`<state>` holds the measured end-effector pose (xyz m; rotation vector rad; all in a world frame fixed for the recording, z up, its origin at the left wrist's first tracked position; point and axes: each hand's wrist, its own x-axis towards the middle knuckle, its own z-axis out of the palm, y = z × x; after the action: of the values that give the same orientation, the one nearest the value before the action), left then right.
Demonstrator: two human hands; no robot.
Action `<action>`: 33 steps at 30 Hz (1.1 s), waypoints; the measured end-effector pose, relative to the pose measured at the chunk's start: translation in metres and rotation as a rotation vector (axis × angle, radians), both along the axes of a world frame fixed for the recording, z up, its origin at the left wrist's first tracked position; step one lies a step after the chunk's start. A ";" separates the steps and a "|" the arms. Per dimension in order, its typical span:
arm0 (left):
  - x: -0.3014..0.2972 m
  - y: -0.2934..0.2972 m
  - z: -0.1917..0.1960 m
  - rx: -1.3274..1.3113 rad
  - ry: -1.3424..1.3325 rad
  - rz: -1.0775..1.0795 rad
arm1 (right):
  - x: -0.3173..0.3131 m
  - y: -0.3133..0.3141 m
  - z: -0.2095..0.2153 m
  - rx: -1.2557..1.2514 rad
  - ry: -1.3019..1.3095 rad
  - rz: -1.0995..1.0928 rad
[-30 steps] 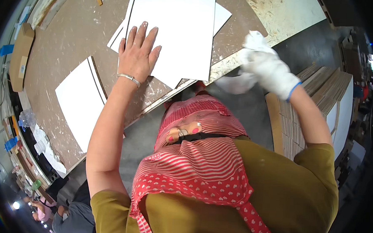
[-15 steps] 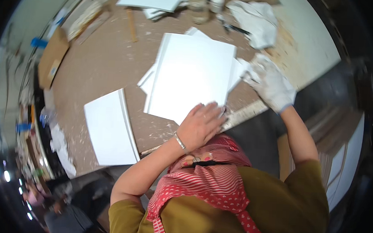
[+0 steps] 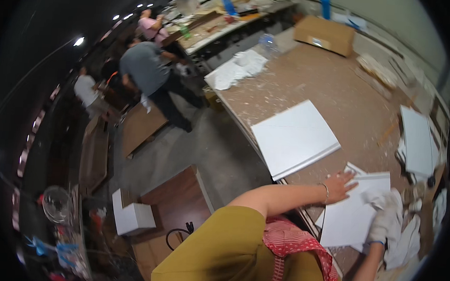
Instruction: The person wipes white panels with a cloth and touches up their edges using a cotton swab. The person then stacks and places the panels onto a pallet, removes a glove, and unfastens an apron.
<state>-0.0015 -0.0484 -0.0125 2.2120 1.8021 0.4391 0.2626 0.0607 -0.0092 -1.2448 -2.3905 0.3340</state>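
The bare left hand (image 3: 340,187), lower right of the frame, rests open with fingers spread on the upper left edge of a white panel (image 3: 347,223). The gloved right hand (image 3: 382,222) appears closed around a bunched white cloth (image 3: 379,199) on the panel's right side; blur hides its fingers. Another piece's corner pokes out beneath.

Work on this panel looks under way. A second white panel (image 3: 296,139), right of centre, and white panels (image 3: 417,143) at far right have no hand on them; whether they are finished cannot be told.

The second panel lies along the left edge of the brown table (image 3: 349,106). Open tabletop stretches from it up to a cardboard box (image 3: 324,36), upper right. A loose rag (image 3: 405,246) crowds the right hand. Grey floor (image 3: 220,135) lies left of the table, mid-frame.
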 end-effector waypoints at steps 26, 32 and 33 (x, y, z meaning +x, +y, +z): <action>-0.020 -0.016 0.010 -0.065 -0.108 0.411 | -0.083 -0.017 0.052 -0.052 -0.038 0.332; -0.021 -0.014 0.006 -0.049 -0.110 0.390 | -0.074 -0.045 0.066 -0.005 0.039 0.238; -0.021 -0.014 0.014 -0.099 -0.125 0.389 | -0.051 -0.023 0.068 0.034 -0.019 0.124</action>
<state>-0.0228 -0.0627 0.0012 1.7268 2.1356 0.5356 0.2114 0.0380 0.0586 -1.0919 -2.4850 0.3186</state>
